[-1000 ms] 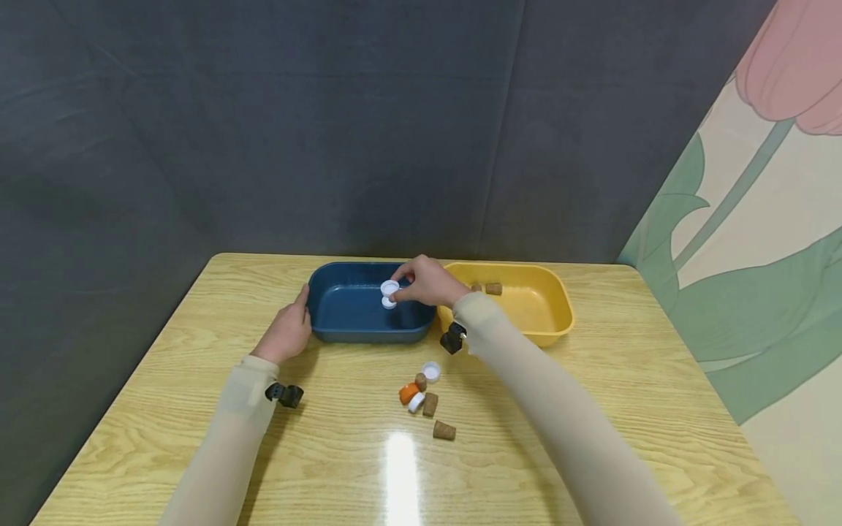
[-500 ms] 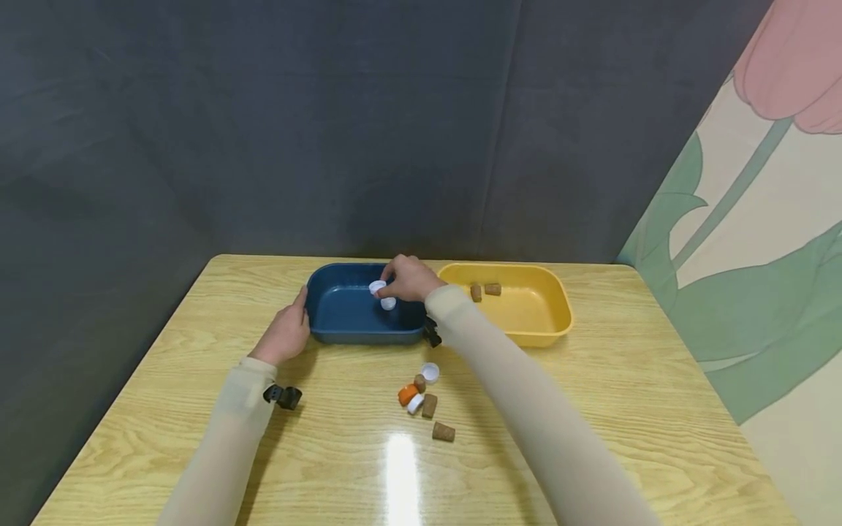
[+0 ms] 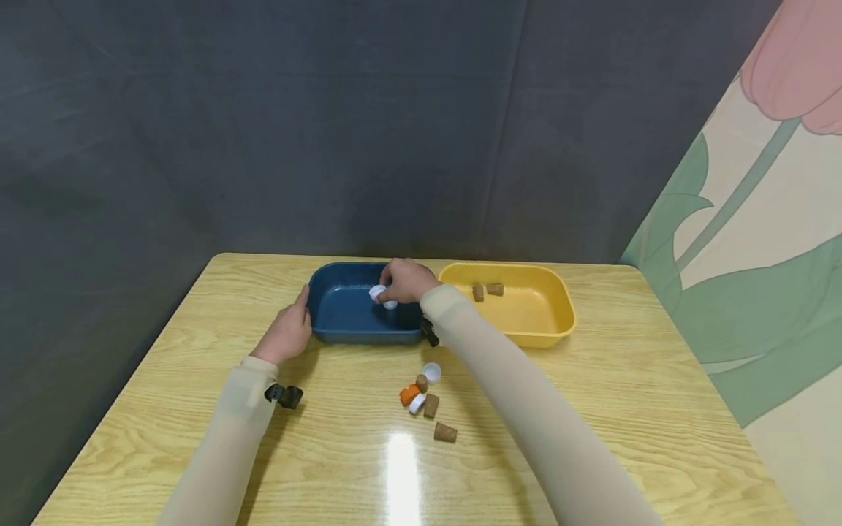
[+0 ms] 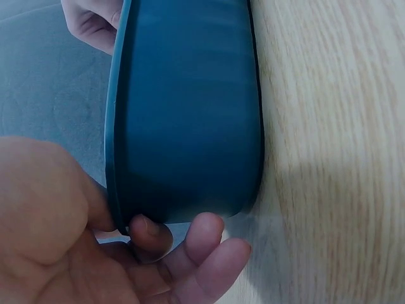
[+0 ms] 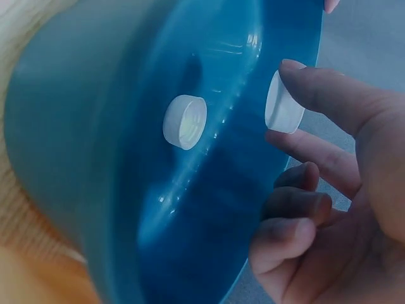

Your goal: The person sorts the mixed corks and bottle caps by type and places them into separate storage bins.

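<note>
At the left end of a blue plastic bin (image 3: 365, 338), my left hand (image 3: 288, 330) grips the rim; in the left wrist view its fingertips (image 4: 205, 229) lie against the bin's outer wall. Inside the bin's opening, my right hand (image 3: 409, 280) pinches a white bottle cap (image 5: 286, 107) between thumb and forefinger, the other fingers curled loosely. Below that cap, another white bottle cap (image 5: 185, 122) lies on the bin's floor. In the head view the right hand partly covers both caps.
A yellow bin (image 3: 539, 338) with two corks (image 3: 495, 289) stands right of the blue one. In front lie an orange cap (image 3: 409, 395), a white cap (image 3: 417, 404), a white lid (image 3: 432, 372) and three corks (image 3: 445, 432). A dark curtain (image 3: 355, 131) hangs behind the table.
My right hand has moved left and slightly down into the blue bin with the pinched cap, uncovering the corks in the yellow bin. The left hand has stayed at the rim.
</note>
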A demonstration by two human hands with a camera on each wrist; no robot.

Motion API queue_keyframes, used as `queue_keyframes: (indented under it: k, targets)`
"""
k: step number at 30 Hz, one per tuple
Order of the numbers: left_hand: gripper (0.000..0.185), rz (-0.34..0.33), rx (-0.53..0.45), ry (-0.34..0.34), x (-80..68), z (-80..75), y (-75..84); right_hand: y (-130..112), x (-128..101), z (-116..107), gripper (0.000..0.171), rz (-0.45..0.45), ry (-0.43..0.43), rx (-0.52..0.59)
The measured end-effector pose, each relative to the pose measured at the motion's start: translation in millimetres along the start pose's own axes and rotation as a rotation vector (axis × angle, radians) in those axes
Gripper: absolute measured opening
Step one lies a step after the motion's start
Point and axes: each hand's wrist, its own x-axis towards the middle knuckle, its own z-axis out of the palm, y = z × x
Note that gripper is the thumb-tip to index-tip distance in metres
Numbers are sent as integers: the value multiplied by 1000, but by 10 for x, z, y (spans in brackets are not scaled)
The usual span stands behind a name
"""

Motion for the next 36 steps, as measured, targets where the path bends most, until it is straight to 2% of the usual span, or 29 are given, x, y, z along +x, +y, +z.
queue_keyframes:
  k: [9,14,19,24,27,30,36]
  targets:
    - [56,7,1,8,13,7,-19,44,10,14,43,-24,-27,4]
    - [56,7,1,5,10,6,-19,88,-116,12,38,-122,9,60]
    - [55,8,4,11,20,13,-14,126,-449,-4,31,-245,31,182]
    - [56,0,1,-5,34,13,-3,164,-905,20,20,-302,36,276]
    - [55,6,5,3,34,-8,8,207,-1153,91,19,-326,48,288]
    - [55,10,3,15,28,-31,16,274,-1353,204,25,-336,54,290]
    - [55,-2,-6,0,10,-28,25,455,-1629,490,32,-317,23,372]
